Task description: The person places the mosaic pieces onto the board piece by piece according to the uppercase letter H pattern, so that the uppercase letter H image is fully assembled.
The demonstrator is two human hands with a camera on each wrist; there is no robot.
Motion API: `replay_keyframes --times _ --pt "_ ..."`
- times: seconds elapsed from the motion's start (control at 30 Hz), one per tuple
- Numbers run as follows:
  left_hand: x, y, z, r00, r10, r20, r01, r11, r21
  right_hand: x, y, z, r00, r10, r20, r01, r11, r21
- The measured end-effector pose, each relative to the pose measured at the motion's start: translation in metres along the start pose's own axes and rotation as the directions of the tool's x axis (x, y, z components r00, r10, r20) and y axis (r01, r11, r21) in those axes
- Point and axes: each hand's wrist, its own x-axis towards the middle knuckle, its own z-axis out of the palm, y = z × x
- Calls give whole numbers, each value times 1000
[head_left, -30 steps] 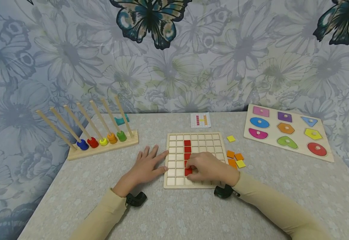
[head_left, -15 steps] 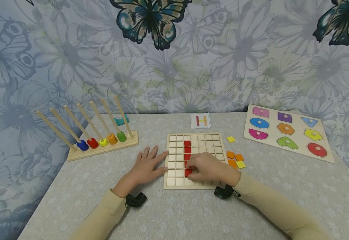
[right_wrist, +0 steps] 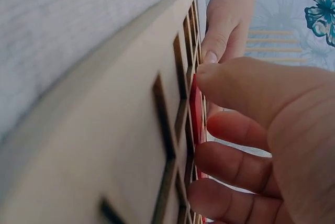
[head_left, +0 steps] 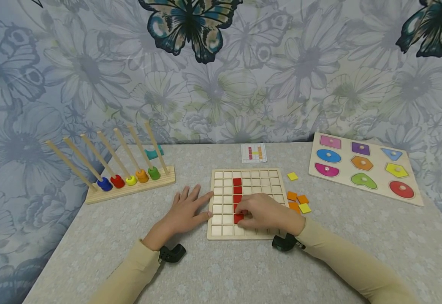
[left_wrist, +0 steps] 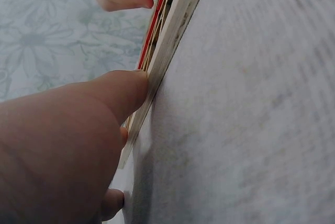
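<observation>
A wooden grid board [head_left: 216, 230] lies on the table, with a column of red square tiles [head_left: 237, 190] in its cells. My right hand [head_left: 263, 212] is over the board, its fingers curled. Thumb and index finger hold the lowest visible red tile [head_left: 238, 218] at its edges; in the right wrist view the thumb [right_wrist: 230, 82] touches its end. My left hand [head_left: 184, 212] lies flat with fingers spread, its thumb [left_wrist: 123, 90] and index finger against the board's left edge. Part of the board's right side is hidden under my right hand.
Loose orange tiles [head_left: 302, 198] and yellow tiles [head_left: 305, 207] lie right of the board. Behind it is a small pattern card [head_left: 254, 153]. A peg stand [head_left: 129, 185] with coloured beads is at left, a knobbed shape puzzle [head_left: 365, 169] at right, and a teal piece [head_left: 154, 152] behind the pegs.
</observation>
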Motion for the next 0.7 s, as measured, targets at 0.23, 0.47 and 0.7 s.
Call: replay_keyframes --times 0.23,0.47,0.7 --pt "-1 -1 0 1000 4 -5 -4 1000 1 -6 6 -6 1000 27 6 -28 1000 15" --pt "-1 -2 2 1000 4 -5 -4 1000 2 -24 18 -19 994 113 -11 -112 992 57" --pt "-1 -1 1 1000 2 -6 -2 1000 11 -51 36 -32 979 197 -52 -196 980 19"
